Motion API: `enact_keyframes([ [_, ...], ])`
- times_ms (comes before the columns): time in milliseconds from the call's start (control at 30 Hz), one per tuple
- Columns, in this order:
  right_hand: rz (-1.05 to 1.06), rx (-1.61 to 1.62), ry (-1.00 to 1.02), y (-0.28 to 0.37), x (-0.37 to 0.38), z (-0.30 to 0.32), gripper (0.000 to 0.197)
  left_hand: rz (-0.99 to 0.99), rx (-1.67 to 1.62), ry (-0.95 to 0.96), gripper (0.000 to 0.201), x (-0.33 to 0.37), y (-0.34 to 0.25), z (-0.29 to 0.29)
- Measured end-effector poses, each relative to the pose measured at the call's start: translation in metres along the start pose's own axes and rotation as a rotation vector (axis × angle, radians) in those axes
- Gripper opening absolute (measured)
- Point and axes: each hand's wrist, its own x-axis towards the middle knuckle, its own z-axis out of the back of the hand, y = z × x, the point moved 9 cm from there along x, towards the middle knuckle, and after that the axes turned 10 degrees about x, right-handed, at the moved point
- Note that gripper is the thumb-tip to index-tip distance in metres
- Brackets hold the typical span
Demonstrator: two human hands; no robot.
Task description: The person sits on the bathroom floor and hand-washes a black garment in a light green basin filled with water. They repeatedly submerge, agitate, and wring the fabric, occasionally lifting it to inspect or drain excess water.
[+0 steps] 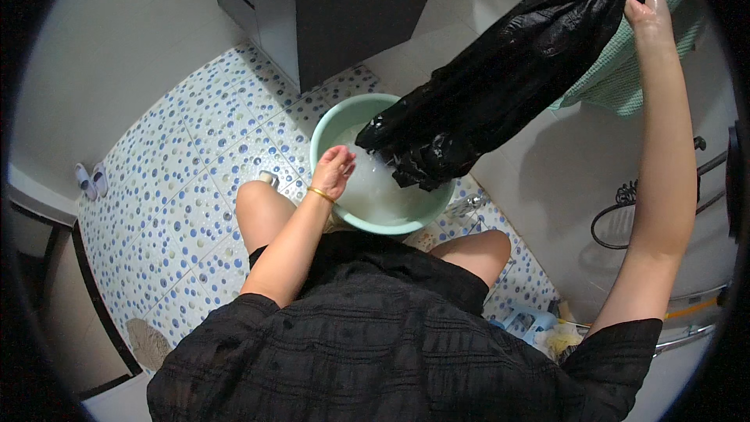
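A long, wet black garment (516, 70) hangs at a slant from my right hand (650, 14), which grips its upper end high at the right. What kind of garment it is, I cannot tell. Its lower end hangs over a pale green basin (322, 129), dripping into cloudy whitish water (379, 195). My left hand (334, 172), with a gold bangle (321, 194) at the wrist, is by the basin's left rim. Its fingers are loosely curled and a little apart, with nothing seen in them. The basin stands in front of my bent knees.
A dark cabinet (351, 16) stands beyond the basin. A green textured cloth (617, 82) hangs behind my right hand. On the right wall are a black hose (605, 238) and a metal rail (683, 340). White slippers (92, 181) lie at the left on the dotted tile floor (180, 180).
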Motion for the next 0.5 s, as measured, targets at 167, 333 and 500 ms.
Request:
enact_keyframes([
  [167,-0.078,-0.159,-0.039,-0.015,-0.044,-0.005,0.035,0.139,0.079,0.075,0.009,0.003,0.023,-0.016],
  [333,-0.129,0.251,0.007,-0.060,-0.124,-0.080,0.017,0.527,0.304,0.239,0.039,-0.015,0.100,-0.075],
  [500,-0.039,0.002,-0.016,-0.025,-0.069,-0.041,0.022,0.508,0.007,0.215,0.030,-0.002,0.115,-0.102],
])
